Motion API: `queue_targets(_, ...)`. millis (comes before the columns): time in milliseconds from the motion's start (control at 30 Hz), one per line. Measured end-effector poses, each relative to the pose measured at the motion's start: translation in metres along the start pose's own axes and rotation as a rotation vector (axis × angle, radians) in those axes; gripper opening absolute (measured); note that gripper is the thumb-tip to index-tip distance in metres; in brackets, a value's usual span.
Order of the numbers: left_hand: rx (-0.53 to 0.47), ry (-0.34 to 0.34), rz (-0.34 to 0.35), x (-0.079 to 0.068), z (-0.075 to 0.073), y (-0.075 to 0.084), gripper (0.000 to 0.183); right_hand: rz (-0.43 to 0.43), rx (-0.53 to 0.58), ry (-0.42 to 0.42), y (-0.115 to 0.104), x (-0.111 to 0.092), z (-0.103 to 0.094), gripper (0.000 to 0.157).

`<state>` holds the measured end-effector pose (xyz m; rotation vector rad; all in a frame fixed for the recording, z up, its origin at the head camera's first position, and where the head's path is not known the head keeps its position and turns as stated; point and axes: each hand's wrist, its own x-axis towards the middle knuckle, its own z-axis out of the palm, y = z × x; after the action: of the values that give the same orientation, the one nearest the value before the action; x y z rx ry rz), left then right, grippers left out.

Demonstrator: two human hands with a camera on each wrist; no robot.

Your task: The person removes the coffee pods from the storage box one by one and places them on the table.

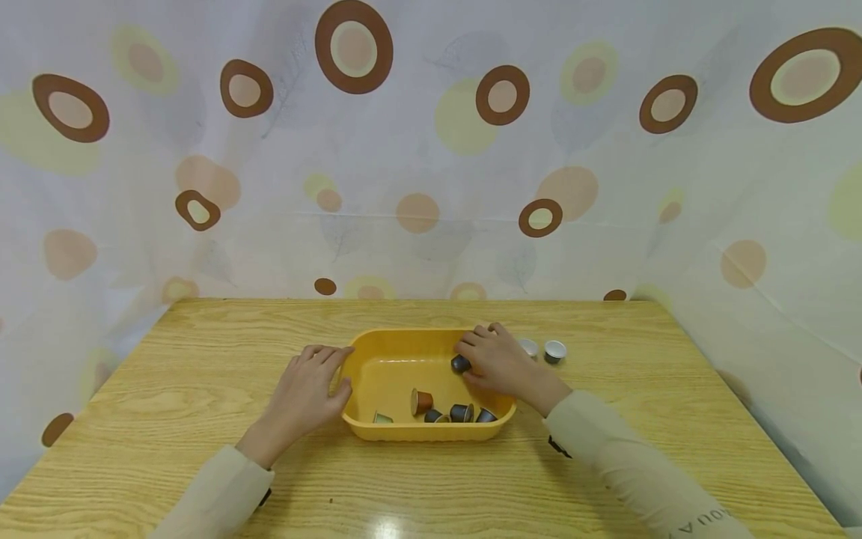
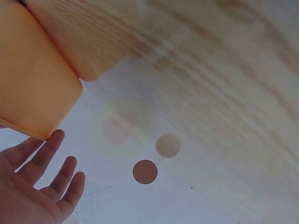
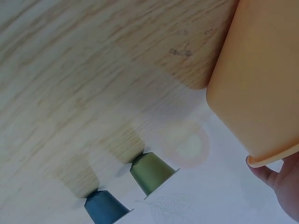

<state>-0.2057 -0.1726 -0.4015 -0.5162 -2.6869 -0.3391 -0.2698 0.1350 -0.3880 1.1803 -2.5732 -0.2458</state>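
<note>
Yellow tray (image 1: 431,433) stands on the wooden table (image 1: 202,389). Left hand (image 1: 306,389): fingers spread wide, touching the tray's left end. Right hand (image 1: 496,361): fingers narrowed, pinching a dark capsule (image 1: 459,364) inside the right end. Five more capsules (image 1: 423,403) lie toward the front; two white-topped capsules (image 1: 555,352) stand outside, right.

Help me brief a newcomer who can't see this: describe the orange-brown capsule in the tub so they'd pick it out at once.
On the wooden table sits a yellow tub. Inside, toward the side nearest the person, the orange-brown capsule lies between a pale green capsule and several dark capsules. Its warm orange-brown body sets it apart from them.
</note>
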Motion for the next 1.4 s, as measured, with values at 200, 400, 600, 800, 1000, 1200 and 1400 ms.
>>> queue_targets(200, -0.002, 0.001, 0.002, -0.0001, 0.0011, 0.0001, 0.042, 0.006, 0.007, -0.012, -0.0008, 0.0001, 0.001, 0.035)
queue_targets(400, 0.0, 0.007, 0.006, -0.0001, 0.0009, 0.0008, 0.042, 0.002, -0.009, -0.003, -0.0001, 0.0002, 0.0057, 0.033)
queue_targets(600, 0.001, 0.003, 0.006, -0.0002, 0.0001, 0.0007, 0.043, 0.006, -0.016, -0.002, -0.0002, 0.0011, 0.0077, 0.032)
queue_targets(800, -0.002, -0.007, -0.005, -0.0005, -0.0008, 0.0015, 0.043, 0.002, -0.022, 0.007, -0.0009, 0.0013, 0.0078, 0.025)
queue_targets(1000, -0.006, -0.004, -0.005, -0.0006, -0.0004, 0.0012, 0.042, 0.002, -0.011, 0.003, -0.0011, 0.0008, 0.0076, 0.026)
queue_targets(1200, -0.006, -0.002, 0.001, -0.0007, 0.0008, -0.0003, 0.042, 0.024, 0.026, -0.03, -0.0012, 0.0015, 0.0088, 0.023)
queue_targets(1400, 0.001, 0.004, 0.013, -0.0008, 0.0013, -0.001, 0.042, 0.042, 0.078, -0.032, -0.001, 0.0015, 0.0089, 0.021)
